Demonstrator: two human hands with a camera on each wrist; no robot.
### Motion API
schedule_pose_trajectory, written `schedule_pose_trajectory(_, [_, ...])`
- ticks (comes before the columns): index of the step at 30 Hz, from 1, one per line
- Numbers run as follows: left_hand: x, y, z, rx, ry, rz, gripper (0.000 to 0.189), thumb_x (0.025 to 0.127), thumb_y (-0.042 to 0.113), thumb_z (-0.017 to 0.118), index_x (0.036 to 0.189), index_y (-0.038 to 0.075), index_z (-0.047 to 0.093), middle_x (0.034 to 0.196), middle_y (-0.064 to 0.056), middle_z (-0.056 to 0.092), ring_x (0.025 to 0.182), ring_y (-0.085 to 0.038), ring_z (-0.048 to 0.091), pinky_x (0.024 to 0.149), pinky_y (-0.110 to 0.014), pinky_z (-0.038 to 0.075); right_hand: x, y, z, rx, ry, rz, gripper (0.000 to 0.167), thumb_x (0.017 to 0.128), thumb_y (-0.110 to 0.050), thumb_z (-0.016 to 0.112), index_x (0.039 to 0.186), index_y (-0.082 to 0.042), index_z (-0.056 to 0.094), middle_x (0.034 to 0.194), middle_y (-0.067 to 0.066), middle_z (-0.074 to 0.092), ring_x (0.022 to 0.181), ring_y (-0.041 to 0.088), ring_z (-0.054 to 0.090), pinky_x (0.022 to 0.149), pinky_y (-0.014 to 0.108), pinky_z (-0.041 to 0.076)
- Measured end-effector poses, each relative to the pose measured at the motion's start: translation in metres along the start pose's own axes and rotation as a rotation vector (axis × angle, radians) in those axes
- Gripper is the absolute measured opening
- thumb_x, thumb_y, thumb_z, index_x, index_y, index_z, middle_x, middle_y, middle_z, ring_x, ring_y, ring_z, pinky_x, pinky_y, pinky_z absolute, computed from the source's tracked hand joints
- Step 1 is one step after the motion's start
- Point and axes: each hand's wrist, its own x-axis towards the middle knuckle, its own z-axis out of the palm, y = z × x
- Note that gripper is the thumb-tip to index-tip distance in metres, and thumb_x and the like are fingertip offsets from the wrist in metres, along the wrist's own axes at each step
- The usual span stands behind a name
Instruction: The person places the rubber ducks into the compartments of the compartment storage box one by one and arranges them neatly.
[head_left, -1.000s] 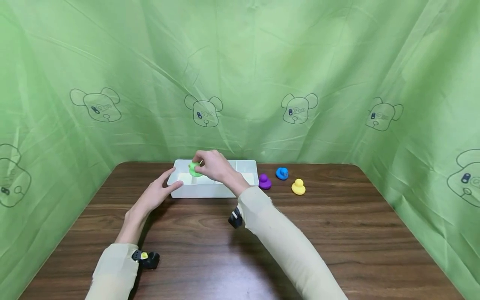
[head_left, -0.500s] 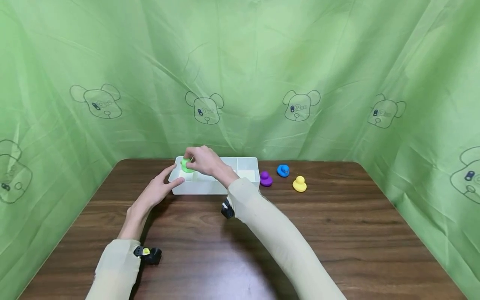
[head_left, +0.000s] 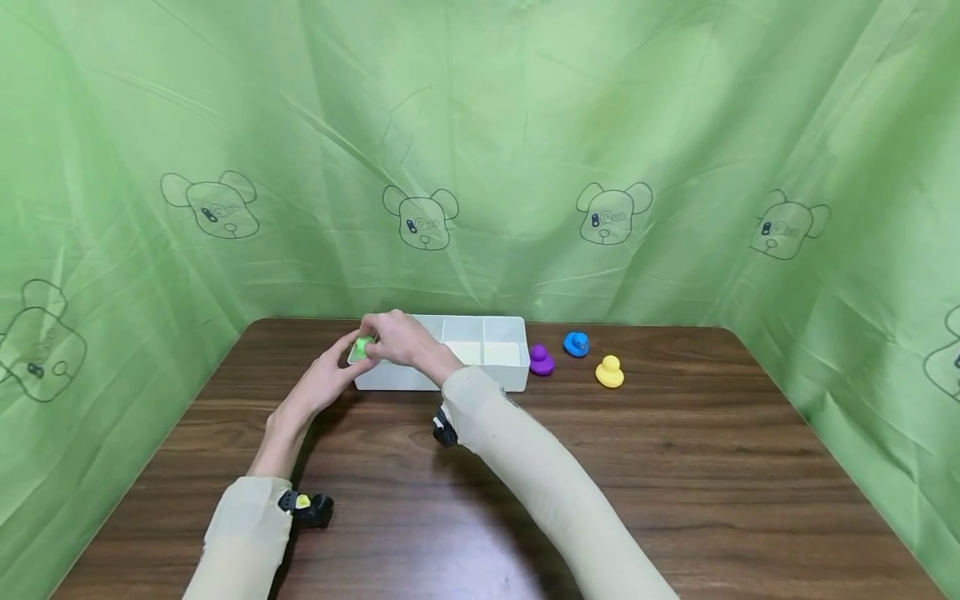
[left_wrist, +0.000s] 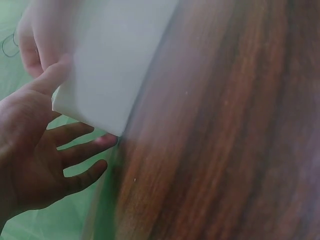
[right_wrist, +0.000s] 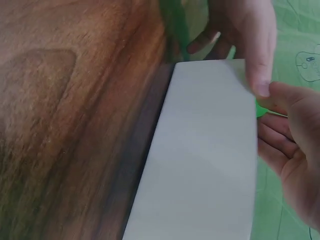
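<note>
In the head view my right hand pinches a small light-green rubber duck inside the left end of a white divided box. Its fingers partly cover the duck; only a bit of green duck shows behind the rim in the right wrist view. My left hand is at the box's left end. Seen from the left wrist, its fingers are spread fairly straight along the end wall of the box, and its thumb lies at the front rim, close to the right hand.
Right of the box, a purple duck, a blue duck and a yellow duck sit on the dark wooden table. A green curtain with bear-head drawings hangs behind the table and along its sides.
My right hand has carried the green duck leftward and lowered it into the box's left end, beside the left thumb. The left hand has stayed at the box's end.
</note>
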Motion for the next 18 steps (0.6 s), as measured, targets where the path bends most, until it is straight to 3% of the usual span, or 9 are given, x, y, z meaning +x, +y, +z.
schedule_pose_trajectory(10, [0.002, 0.003, 0.001, -0.016, -0.002, -0.01, 0.088, 0.09, 0.067, 0.057, 0.16, 0.025, 0.023, 0.159, -0.02, 0.032, 0.143, -0.042, 0.033, 0.112, -0.065, 0.029, 0.003, 0.011, -0.002, -0.089, -0.055, -0.025, 0.014, 0.09, -0.019, 0.071, 0.104, -0.018, 0.069, 0.099, -0.006, 0.071, 0.087, 0.01, 0.064, 0.076, 0.023, 0.052])
schedule_pose_trajectory(18, [0.001, 0.001, 0.002, -0.02, 0.002, -0.015, 0.088, 0.09, 0.067, 0.057, 0.159, 0.025, 0.024, 0.158, -0.019, 0.035, 0.127, -0.034, 0.043, 0.102, -0.053, 0.037, 0.005, 0.017, 0.013, -0.088, -0.111, -0.042, 0.017, 0.094, -0.029, 0.069, 0.106, -0.017, 0.071, 0.105, -0.006, 0.071, 0.096, 0.008, 0.064, 0.086, 0.021, 0.051])
